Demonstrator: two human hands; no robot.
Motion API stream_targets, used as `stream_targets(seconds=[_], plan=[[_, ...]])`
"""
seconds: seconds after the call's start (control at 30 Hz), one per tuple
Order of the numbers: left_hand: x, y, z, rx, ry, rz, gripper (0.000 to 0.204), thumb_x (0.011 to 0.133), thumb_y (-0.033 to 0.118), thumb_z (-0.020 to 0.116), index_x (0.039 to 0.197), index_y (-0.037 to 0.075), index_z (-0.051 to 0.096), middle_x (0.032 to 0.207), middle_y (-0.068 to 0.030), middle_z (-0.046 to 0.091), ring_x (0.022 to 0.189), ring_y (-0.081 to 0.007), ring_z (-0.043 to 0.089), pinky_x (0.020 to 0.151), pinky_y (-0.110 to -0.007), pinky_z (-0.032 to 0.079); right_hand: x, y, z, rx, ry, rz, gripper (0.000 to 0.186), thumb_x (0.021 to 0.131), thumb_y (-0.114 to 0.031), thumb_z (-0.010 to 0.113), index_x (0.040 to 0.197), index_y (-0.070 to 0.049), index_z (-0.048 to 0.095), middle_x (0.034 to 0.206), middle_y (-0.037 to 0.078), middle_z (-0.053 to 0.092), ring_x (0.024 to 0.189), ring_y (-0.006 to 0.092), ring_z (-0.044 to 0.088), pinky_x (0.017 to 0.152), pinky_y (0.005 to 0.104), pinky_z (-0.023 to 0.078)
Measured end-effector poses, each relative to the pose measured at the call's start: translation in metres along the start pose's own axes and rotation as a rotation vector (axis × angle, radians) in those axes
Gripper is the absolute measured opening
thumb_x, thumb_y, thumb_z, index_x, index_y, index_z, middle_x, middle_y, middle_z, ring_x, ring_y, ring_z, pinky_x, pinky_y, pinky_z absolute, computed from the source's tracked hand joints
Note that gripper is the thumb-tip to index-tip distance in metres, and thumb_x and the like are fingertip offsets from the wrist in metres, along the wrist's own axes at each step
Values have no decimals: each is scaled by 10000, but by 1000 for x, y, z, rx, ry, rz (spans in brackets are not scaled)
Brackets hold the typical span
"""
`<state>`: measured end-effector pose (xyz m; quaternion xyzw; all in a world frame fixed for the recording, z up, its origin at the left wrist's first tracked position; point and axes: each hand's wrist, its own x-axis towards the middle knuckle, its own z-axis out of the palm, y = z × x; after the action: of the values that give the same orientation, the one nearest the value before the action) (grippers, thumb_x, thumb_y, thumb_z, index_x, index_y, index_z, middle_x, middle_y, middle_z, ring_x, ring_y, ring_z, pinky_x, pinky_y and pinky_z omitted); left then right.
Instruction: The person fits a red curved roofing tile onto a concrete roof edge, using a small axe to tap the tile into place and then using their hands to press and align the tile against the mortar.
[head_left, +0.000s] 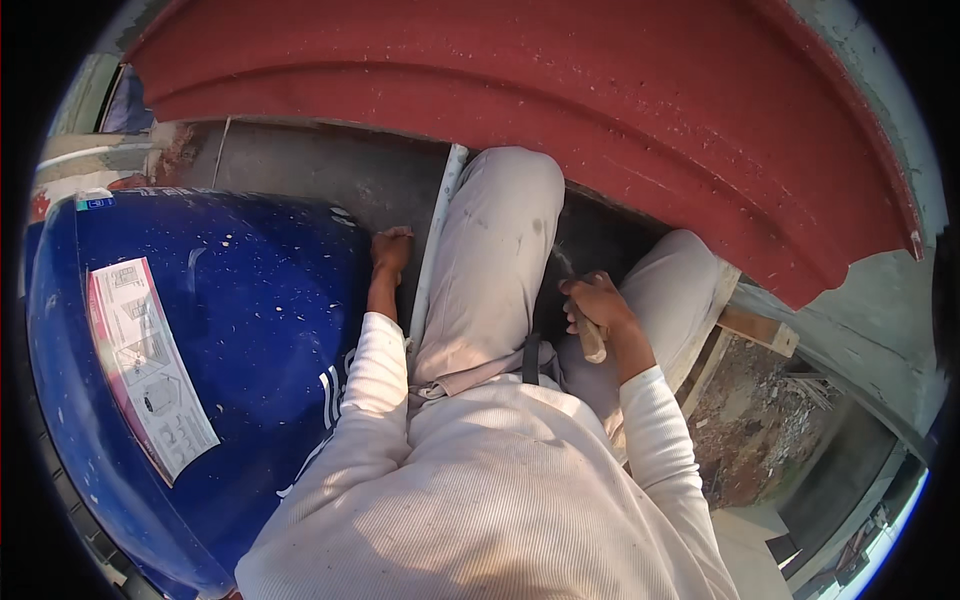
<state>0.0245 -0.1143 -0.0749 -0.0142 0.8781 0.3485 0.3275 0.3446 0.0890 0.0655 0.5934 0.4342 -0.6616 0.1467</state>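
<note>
My left hand (390, 250) is closed beside a blue plastic drum (260, 300), just left of a long white bar (436, 240); what it holds, if anything, I cannot make out. My right hand (600, 308) grips the wooden handle (592, 340) of a tool between my thighs. The tool's thin metal end points up toward a dark gap and is hard to make out. My knees in pale trousers are bent on either side of it.
A large red panel (520, 70) arches across the top, past my knees. A grey surface (280, 155) lies behind the drum. At right are wooden boards (760, 330) over rubble and soil (770, 430), with a pale concrete edge (870, 340) beyond. A printed sheet (150, 365) lies on the drum.
</note>
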Motion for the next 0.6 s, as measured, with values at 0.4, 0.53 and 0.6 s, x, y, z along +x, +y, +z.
stream_targets(seconds=[0.4,0.53,0.6], plan=[[-7,9,39,-182,-110,23,406,897,179,699,1257,-8,714,1217,-180,735,1135,-265,693,1000,-362,512,185,78,6,-989,392,-483,369,915,-278,608,1185,-46,706,1206,247,697,1160,441,650,1025,502,519],[2,34,-2,-651,-94,-39,305,978,198,664,1237,44,710,1113,-92,745,1028,-157,694,840,-288,529,40,-20,1,-619,271,-620,320,938,-261,584,1103,-40,746,1058,238,732,1127,449,653,1012,485,509],[8,75,-8,-769,-86,17,319,994,239,659,1251,54,696,1116,-77,739,1029,-144,690,835,-272,518,-18,-71,-30,-385,325,-827,251,937,-250,626,1004,-59,774,864,180,737,959,346,717,897,422,534]])
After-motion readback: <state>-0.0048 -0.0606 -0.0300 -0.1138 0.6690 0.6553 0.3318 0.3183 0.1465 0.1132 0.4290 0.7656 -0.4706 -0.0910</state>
